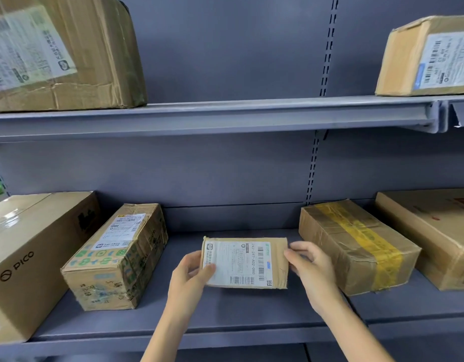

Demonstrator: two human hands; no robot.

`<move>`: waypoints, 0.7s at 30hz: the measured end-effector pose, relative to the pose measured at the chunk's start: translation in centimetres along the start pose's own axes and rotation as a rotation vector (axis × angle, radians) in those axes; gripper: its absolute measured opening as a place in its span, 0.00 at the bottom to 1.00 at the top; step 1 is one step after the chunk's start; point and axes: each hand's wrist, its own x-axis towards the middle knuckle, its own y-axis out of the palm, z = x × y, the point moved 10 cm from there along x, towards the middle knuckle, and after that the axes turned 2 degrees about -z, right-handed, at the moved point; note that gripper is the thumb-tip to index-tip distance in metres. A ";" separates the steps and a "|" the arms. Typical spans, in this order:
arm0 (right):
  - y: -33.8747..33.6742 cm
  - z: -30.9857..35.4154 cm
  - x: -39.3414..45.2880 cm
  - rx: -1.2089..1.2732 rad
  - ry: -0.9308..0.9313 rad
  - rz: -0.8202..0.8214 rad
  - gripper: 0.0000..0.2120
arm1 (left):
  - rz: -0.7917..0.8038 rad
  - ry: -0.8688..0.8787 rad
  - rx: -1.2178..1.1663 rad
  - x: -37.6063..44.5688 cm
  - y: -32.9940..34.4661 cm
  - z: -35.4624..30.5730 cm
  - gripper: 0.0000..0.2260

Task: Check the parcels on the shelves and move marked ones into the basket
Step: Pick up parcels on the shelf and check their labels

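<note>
The small parcel point(245, 262) is the landmark: it is above the middle of the lower shelf point(225, 317), label up. Its small print is too blurred to read. The left hand point(190, 276) pinches its left edge and the right hand point(310, 269) grips its right edge. Left of it, a PICO box point(29, 257) is cut off by the frame. Behind it is a grey back panel point(225, 165).

Small parcel point(245, 262) creased brown cardboard, glossy paper label; shelf point(225, 314) matt grey metal.
</note>
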 end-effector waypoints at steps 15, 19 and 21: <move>7.9 -3.3 -0.8 -0.350 0.132 0.396 0.30 | -0.107 0.174 0.390 3.5 -2.0 1.2 0.16; 9.1 -3.7 -0.1 -0.485 0.199 0.476 0.33 | -0.021 0.133 0.486 5.4 -0.9 1.7 0.20; 9.2 -4.3 0.0 -0.526 0.237 0.510 0.35 | -0.005 0.125 0.542 5.6 -0.4 2.1 0.24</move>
